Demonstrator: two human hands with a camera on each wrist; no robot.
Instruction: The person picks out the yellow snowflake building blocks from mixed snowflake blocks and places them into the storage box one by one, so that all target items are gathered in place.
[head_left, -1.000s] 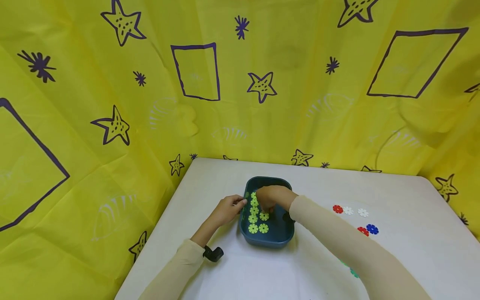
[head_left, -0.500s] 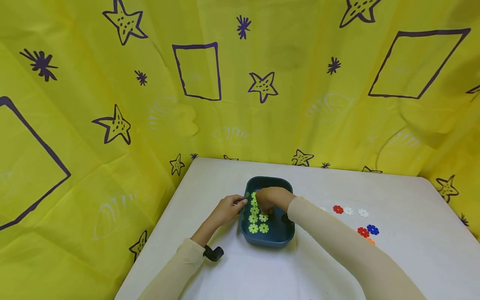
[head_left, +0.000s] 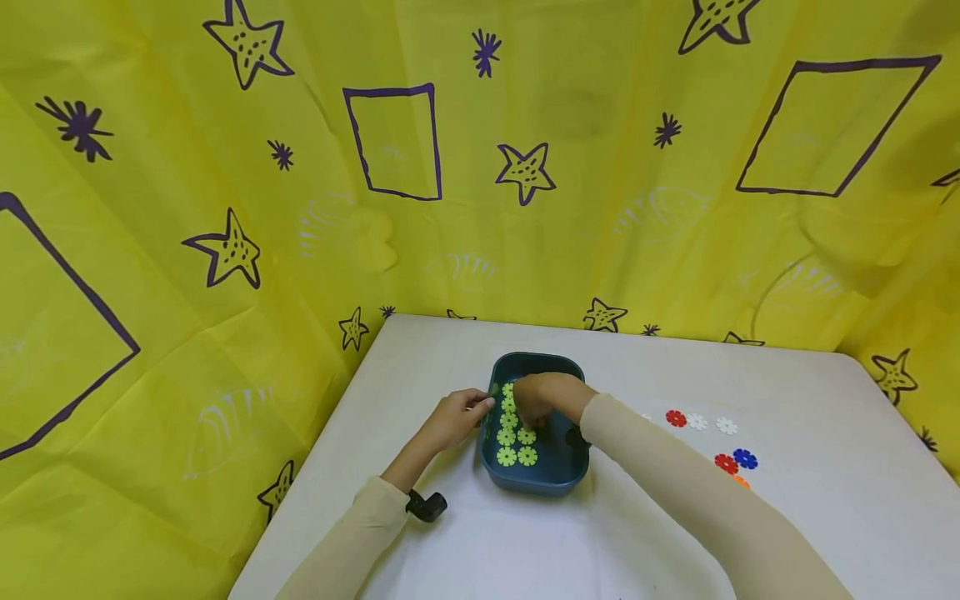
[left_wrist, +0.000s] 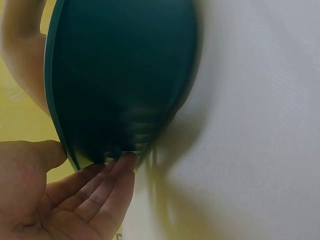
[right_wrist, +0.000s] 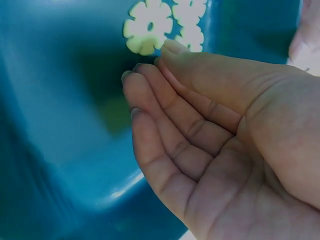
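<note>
A dark teal plastic tub (head_left: 551,462) stands on the white table, with yellow-green flower-shaped discs (head_left: 507,457) lined up along its left side. My left hand (head_left: 453,417) holds the tub's left wall, thumb at the rim and fingers against the outside, as the left wrist view shows. Inside the tub my right hand (head_left: 546,396) reaches down with bent fingers. In the right wrist view its thumb tip is at the edge of one yellow-green disc (right_wrist: 148,25). The index fingertip is mostly hidden behind the thumb, so a pinch cannot be confirmed.
Right of the tub lie loose discs: a red disc (head_left: 676,418), white discs (head_left: 726,425), a blue disc (head_left: 746,458) and an orange one (head_left: 742,482) partly covered by the right sleeve. A yellow patterned curtain (head_left: 600,233) borders the table. A black wrist camera (head_left: 427,507) sits on the left wrist.
The yellow-green disc by my right fingertips has shifted slightly toward the near side, closer to the disc below it. My left hand and the tub stay in place.
</note>
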